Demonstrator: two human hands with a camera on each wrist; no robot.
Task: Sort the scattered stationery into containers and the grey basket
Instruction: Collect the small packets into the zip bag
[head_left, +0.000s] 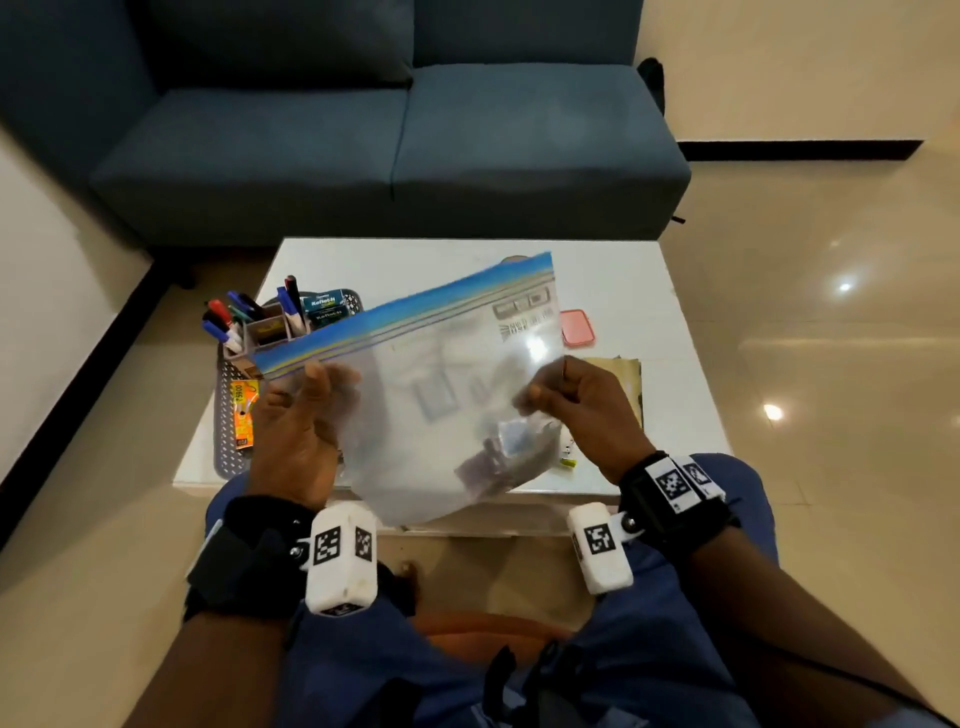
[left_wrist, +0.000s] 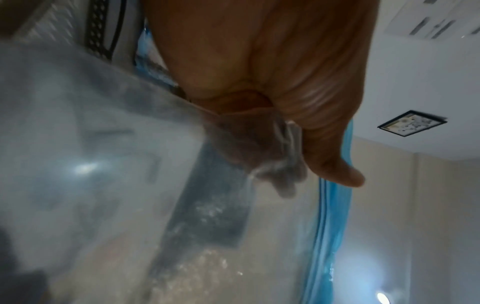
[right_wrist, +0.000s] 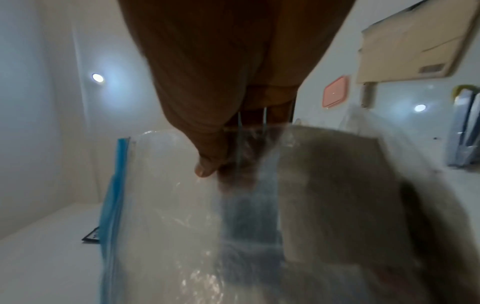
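A clear zip bag (head_left: 441, 374) with a blue zip strip hangs tilted above the white table (head_left: 649, 312), held between both hands. My left hand (head_left: 322, 384) grips its left side just under the strip, thumb in front and fingers behind the plastic (left_wrist: 103, 164). My right hand (head_left: 545, 395) pinches the bag's right edge (right_wrist: 168, 205). Some small dark and bluish items (head_left: 509, 452) lie in the bag's lower corner, too blurred to tell apart. The grey basket (head_left: 228, 415) sits at the table's left with a pen holder (head_left: 265, 327) full of markers.
A pink lid (head_left: 576, 327) lies on the table behind the bag. Brown envelopes (head_left: 623, 371) lie at the right, and a small yellow-green item (head_left: 569, 461) sits near the front edge. A blue sofa (head_left: 389, 130) stands beyond the table.
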